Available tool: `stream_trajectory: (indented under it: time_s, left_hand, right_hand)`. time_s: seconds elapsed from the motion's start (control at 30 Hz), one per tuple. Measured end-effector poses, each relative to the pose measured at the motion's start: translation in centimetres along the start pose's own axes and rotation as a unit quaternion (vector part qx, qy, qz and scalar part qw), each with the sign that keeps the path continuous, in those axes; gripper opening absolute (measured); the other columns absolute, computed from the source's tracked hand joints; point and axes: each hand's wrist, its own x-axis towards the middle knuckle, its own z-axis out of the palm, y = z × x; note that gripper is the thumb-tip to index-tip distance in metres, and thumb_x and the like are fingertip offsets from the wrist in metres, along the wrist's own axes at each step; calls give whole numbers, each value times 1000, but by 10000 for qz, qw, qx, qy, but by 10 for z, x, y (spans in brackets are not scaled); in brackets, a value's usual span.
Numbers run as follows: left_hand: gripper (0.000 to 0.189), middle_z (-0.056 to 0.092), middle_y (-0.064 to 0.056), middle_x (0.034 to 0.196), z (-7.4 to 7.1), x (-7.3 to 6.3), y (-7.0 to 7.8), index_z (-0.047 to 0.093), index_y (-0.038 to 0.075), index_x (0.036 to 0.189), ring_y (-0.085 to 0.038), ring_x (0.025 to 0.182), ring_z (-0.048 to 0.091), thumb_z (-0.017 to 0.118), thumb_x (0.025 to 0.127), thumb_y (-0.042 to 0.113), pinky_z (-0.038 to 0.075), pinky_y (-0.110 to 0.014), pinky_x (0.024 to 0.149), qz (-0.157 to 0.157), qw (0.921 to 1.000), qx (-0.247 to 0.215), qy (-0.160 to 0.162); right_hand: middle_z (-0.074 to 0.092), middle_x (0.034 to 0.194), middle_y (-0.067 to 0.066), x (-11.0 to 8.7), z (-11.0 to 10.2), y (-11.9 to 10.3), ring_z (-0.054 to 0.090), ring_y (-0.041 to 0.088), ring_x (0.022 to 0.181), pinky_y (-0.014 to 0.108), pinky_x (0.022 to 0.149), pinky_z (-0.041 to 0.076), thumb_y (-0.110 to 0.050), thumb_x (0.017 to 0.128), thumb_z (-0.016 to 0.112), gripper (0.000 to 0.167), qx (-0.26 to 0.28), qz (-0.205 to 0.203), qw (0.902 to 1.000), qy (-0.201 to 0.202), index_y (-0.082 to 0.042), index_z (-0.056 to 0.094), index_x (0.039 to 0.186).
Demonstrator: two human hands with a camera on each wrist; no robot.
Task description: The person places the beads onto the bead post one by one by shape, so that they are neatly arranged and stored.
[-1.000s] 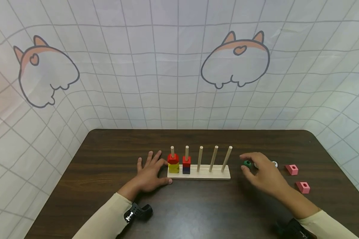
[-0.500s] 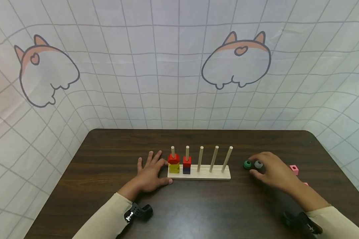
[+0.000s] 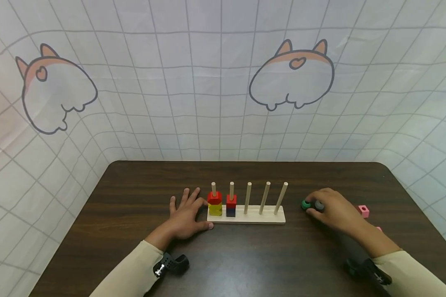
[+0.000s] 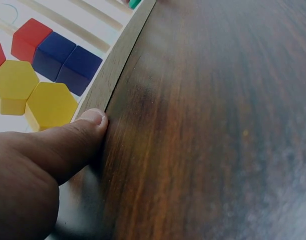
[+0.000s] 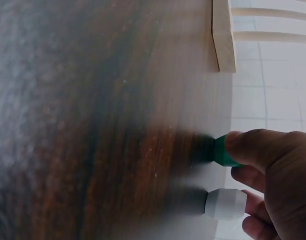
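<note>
My left hand [image 3: 183, 220] lies spread at the left end of a wooden peg board [image 3: 260, 215], its thumb [image 4: 92, 120] against the front edge. Red [image 3: 214, 198] and yellow hexagonal blocks [image 4: 52, 105] sit on the board's leftmost peg. The second peg carries a red block [image 3: 231, 201] over dark blue blocks [image 4: 67, 57]. Right of the board, my right hand [image 3: 336, 210] pinches a green bead [image 5: 221, 151] between thumb and finger, low over the table. Beside it a grey-white bead [image 5: 224, 204] is close under the other fingers.
Three bare pegs [image 3: 247, 198] stand upright on the board's right part. Pink blocks [image 3: 363, 211] lie beyond the right hand, one mostly hidden by the wrist. A white grid-patterned cloth [image 3: 223, 103] rises behind the dark wooden table [image 3: 152, 177].
My right hand first drew back to the right, uncovering the green and grey beads, then came left again and closed its fingertips on the green bead. The left hand stayed in place.
</note>
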Motion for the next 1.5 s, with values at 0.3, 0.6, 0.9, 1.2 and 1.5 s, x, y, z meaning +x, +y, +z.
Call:
stream_trajectory:
  time_s: [0.3, 0.6, 0.9, 1.2, 1.5]
  left_hand:
    - [56, 13, -13, 170, -1, -1, 1, 57, 23, 132, -39, 155, -8, 76, 89, 53, -12, -71, 111, 12, 10000, -3, 21]
    - [56, 13, -12, 170, 0, 1, 2, 58, 23, 132, -39, 155, -7, 76, 89, 53, -12, -71, 112, 13, 10000, -32, -1]
    - [55, 13, -12, 171, 7, -1, 0, 58, 24, 131, -39, 155, -7, 77, 88, 52, -14, -71, 111, -15, 10000, -78, 27]
    - [54, 14, -13, 170, 10, -4, 0, 58, 24, 130, -39, 155, -6, 77, 88, 52, -12, -71, 112, -1, 9999, -105, 60]
    - [55, 13, -14, 170, 3, -3, -1, 57, 22, 130, -41, 155, -6, 77, 89, 51, -13, -70, 111, 78, 9999, -108, 96]
  right_hand:
    - [71, 96, -1, 4, 4, 0, 66, 29, 96, 50, 80, 55, -17, 82, 88, 23, -103, -108, 9998, 118, -15, 71, 98]
    - [71, 111, 12, 4, 1, -5, 65, 36, 105, 56, 86, 53, -17, 85, 85, 33, 26, 316, 9995, 58, -7, 72, 114]
    - [70, 111, 10, 8, -11, -17, 68, 29, 95, 49, 77, 57, -9, 87, 82, 33, 523, 398, 9969, 433, -5, 70, 117]
    - [68, 105, 1, 11, -17, -31, 69, 19, 86, 42, 70, 58, -4, 87, 80, 35, 917, 229, 9906, 989, -8, 69, 120]
    - [69, 104, -2, 24, -33, -46, 70, 16, 87, 44, 72, 58, -4, 88, 80, 36, 1021, 180, 9875, 1189, -6, 68, 122]
